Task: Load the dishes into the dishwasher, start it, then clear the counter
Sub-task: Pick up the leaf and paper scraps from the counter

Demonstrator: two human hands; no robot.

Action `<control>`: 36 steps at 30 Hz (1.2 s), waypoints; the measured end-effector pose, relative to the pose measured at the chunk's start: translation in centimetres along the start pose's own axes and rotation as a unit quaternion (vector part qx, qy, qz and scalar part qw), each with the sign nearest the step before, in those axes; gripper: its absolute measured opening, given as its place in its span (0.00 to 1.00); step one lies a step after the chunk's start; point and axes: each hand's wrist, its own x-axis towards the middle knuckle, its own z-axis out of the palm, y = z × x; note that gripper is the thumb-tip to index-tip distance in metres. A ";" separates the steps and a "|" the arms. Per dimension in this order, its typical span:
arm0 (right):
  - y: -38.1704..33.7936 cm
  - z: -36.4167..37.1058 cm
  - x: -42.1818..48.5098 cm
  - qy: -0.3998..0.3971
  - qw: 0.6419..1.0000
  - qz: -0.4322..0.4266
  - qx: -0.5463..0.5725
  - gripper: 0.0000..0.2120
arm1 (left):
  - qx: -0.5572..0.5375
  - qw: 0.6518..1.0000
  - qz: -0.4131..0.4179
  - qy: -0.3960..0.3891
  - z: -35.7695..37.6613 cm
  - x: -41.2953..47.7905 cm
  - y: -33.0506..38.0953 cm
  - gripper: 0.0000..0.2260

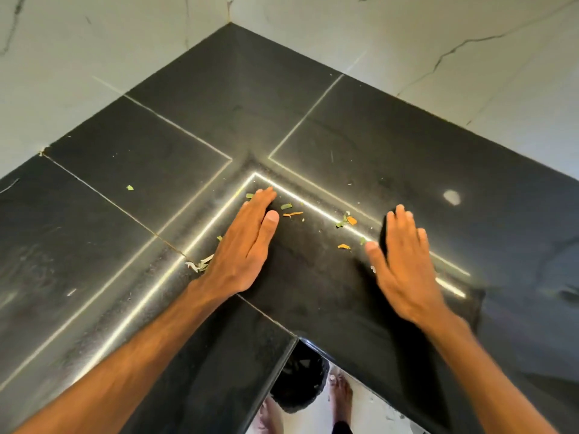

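Since only scraps [293,214] lie on the counter [344,130], I read this as the clearing step.
The left hand [247,242] and right hand [404,264] sit apart, fingers straight, holding nothing. The green-orange scraps lie between and ahead of them, nearer the left. The right is blurred, possibly just off the counter.

Bare hands [244,242], bare forearms [125,355], bare feet [340,393]

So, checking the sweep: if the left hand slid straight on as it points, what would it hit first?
Probably just bare counter up to the wall; the green scrap lies right of the left hand's line.
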 end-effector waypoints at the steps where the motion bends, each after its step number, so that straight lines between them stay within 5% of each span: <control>1: -1.7 0.8 -0.6 0.004 1.000 -0.005 -0.025 0.43 | 0.013 1.000 -0.007 0.003 0.0 0.0 -0.3 0.26; 6: -12.3 4.9 -1.5 0.025 0.999 -0.029 -0.036 0.41 | 0.062 0.998 -0.003 0.028 -0.5 -0.2 -1.3 0.26; 10: -15.5 5.7 0.6 0.013 0.990 -0.101 0.092 0.39 | 0.077 0.995 0.007 0.061 -2.6 -1.4 -1.7 0.23; 13: -12.5 4.9 4.0 0.094 0.992 -0.032 0.077 0.39 | 0.109 0.991 0.003 0.083 -4.1 -2.7 -2.7 0.23; 16: -10.5 4.6 6.6 0.086 0.996 0.027 0.003 0.40 | 0.152 0.983 -0.022 0.104 -4.5 -4.3 -3.9 0.24; 25: -21.0 8.8 3.9 -0.061 0.950 -0.302 0.039 0.31 | 0.102 0.976 -0.039 0.189 -6.6 -6.8 -5.1 0.24; 29: -23.4 8.7 3.0 -0.144 0.924 -0.286 0.207 0.25 | 0.128 0.953 -0.068 0.267 -11.5 -8.3 -8.4 0.20; 31: -23.7 8.2 3.5 -0.125 0.914 -0.252 0.293 0.23 | 0.166 0.937 -0.107 0.289 -14.5 -9.5 -10.5 0.20; 36: -24.4 7.5 3.6 -0.068 0.925 -0.248 0.280 0.21 | 0.282 0.868 -0.275 0.302 -20.2 -12.6 -15.1 0.31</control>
